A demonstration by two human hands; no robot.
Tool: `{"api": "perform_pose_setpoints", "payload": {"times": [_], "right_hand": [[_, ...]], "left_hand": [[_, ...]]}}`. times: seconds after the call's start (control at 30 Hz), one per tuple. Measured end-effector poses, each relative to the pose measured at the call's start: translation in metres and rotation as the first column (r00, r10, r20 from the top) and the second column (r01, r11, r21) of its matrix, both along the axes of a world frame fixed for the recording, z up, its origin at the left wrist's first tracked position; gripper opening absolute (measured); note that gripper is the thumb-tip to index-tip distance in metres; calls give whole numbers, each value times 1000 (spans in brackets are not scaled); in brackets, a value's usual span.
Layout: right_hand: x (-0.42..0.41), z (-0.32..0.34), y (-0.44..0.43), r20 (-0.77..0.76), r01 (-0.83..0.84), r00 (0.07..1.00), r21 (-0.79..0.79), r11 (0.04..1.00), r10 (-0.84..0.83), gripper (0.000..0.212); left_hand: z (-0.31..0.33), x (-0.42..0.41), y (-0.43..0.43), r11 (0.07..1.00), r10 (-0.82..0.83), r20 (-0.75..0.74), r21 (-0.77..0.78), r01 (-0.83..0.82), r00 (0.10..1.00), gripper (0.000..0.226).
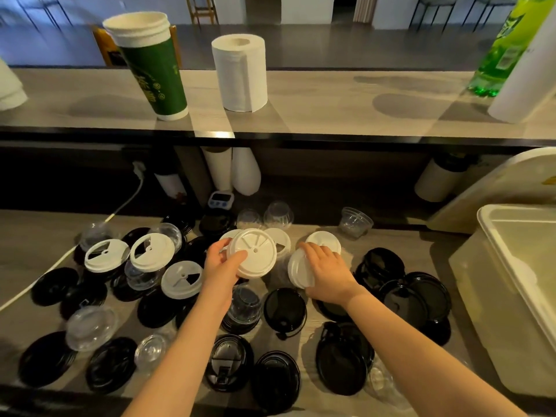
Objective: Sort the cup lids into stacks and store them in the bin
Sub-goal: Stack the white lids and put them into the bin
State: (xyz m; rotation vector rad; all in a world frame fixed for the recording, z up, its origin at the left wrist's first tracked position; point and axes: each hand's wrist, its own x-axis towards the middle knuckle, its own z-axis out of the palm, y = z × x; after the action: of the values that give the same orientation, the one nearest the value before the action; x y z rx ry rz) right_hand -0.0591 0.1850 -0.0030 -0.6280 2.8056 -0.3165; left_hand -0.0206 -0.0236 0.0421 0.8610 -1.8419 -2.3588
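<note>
- Green paper cup stack [153, 70], at 11 o'clock on the upper counter: large pale characters run down its side. The top one looks like 茶, and the one below curves out of sight. Two small round seal marks sit beside them, too small to read.
- Green bottle [508, 46], at 1 o'clock: a pale label panel with print, blurred beyond reading.
- Yellow sticker [550, 179], at 3 o'clock on the white appliance [496, 179]: cut off by the frame edge, illegible.

Counter [30, 236] with scattered lids [284, 308], bin [487, 311]
</note>
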Motion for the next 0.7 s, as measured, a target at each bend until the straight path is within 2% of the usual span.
{"api": "perform_pose_setpoints", "payload": {"times": [0.07, 0.17, 0.27, 0.33, 0.43, 0.57, 0.63, 0.7], "right_hand": [[3, 5, 4, 21, 76, 997, -170, 983, -73, 90], [7, 13, 10, 117, 222, 975, -381, 898, -191, 89], [11, 27, 13, 196, 363, 932, -555, 748, -306, 86], [16, 40, 16, 282, 424, 905, -657, 623, -319, 83], [30, 57, 22, 396, 464, 885, -713, 526, -243, 80], [46, 71, 27, 412, 452, 891, -766, 456, -191, 77], [51, 78, 31, 396, 434, 900, -777, 457, -181, 75], [56, 83, 38, 355, 401, 915, -768, 500, -189, 73]], "left_hand": [[-2, -3, 0, 1000, -5, 3, 2, 5, 1000, 49], [-3, -6, 5, 998, -61, -8, -31, 60, 998, 43], [-2, -6, 17, 998, -56, -9, -1, 56, 998, 43], [0, -5, 25, 999, -44, -1, 18, 44, 999, 46], [4, 1, 39, 993, -103, -6, 49, 103, 995, 47], [17, 11, 63, 973, -185, -52, 129, 191, 981, 34], [23, 12, 74, 959, -209, -56, 183, 216, 976, 29], [29, 13, 86, 938, -229, -45, 255, 233, 972, 33]]}}
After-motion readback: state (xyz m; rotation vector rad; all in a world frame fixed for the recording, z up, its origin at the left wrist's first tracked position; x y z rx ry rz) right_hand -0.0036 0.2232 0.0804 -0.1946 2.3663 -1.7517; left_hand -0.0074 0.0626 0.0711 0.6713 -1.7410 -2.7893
